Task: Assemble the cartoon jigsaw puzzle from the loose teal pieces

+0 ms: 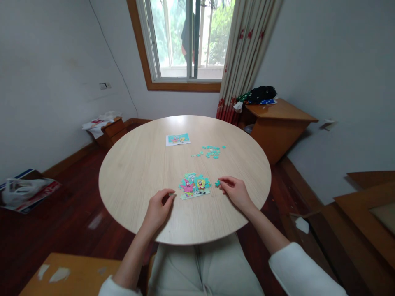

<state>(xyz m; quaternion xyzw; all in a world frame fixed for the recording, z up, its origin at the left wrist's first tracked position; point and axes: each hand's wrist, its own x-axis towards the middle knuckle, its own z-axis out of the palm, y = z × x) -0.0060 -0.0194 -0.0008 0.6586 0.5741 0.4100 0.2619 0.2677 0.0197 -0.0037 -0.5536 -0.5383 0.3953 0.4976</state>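
Note:
A partly joined jigsaw puzzle (194,186) with cartoon figures lies flat on the round wooden table (135,164). Just right of it, my right hand (236,192) pinches a teal puzzle piece (217,183) between thumb and fingertips, apart from the joined part. On the other side, my left hand (159,207) rests near the puzzle's left edge, thumb and index finger nearly together. Something small may be at those fingertips, but I cannot make it out. Several loose puzzle pieces (212,152) lie scattered beyond the puzzle.
A printed reference picture (178,139) lies toward the table's far side. Behind stand a window (191,41) and a curtain (243,53). A wooden desk (280,119) with dark cloth is at right. At lower left is a wooden seat (77,275); a plastic bag (23,191) sits on the floor.

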